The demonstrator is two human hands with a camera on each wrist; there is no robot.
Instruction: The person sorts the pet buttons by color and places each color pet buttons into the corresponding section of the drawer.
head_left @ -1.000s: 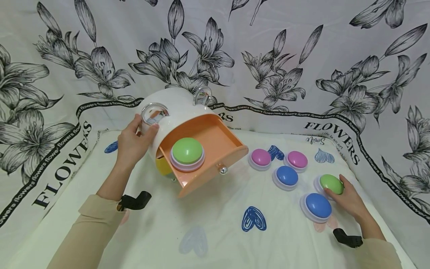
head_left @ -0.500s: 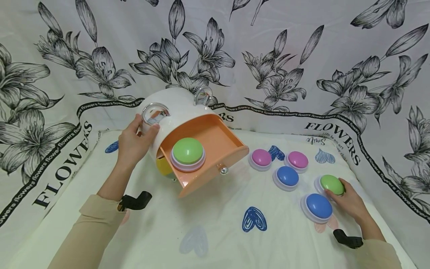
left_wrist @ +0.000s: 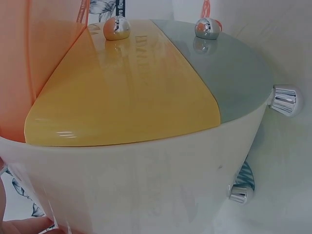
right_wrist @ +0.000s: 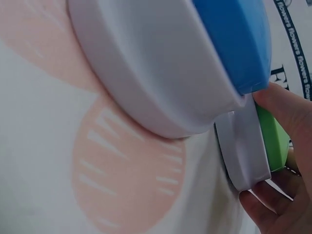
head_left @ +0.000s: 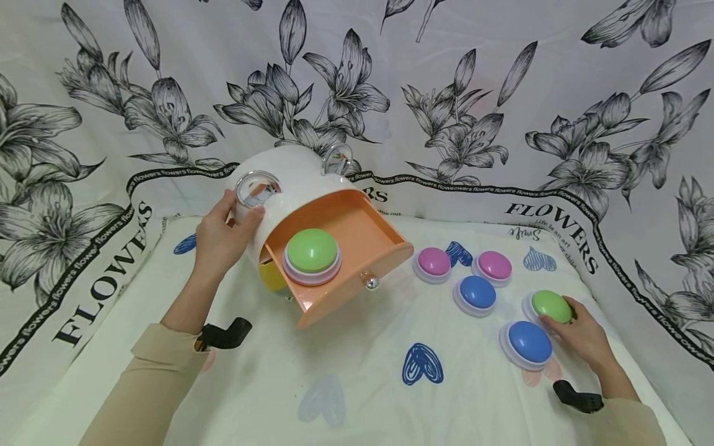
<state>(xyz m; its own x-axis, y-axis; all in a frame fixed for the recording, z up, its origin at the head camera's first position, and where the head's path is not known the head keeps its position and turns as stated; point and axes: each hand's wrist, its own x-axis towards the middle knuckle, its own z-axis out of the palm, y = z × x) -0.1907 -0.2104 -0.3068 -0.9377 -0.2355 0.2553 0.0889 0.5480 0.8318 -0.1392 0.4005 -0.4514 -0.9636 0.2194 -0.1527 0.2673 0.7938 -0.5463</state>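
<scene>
My left hand (head_left: pixel 223 232) grips the side of a white rounded drawer box (head_left: pixel 295 179) beside one of its chrome rings (head_left: pixel 253 186). The box's orange drawer (head_left: pixel 362 232) is pulled out, holding a green dome button (head_left: pixel 311 251) with a pale base. Below it, the yellow drawer front (left_wrist: pixel 122 92) and grey-green front (left_wrist: pixel 219 73) are closed. On the right, my right hand (head_left: pixel 580 328) holds another green button (head_left: pixel 549 305), thumb on one side and fingers on the other. A blue button (head_left: pixel 528 341) sits close beside it, overlapping it in the right wrist view.
Two pink buttons (head_left: pixel 434 262) and another blue button (head_left: pixel 476 293) stand between the drawer and my right hand. Under everything lies a white cloth (head_left: pixel 368 396) printed with hearts. A flower-printed curtain (head_left: pixel 390 136) rises behind the box.
</scene>
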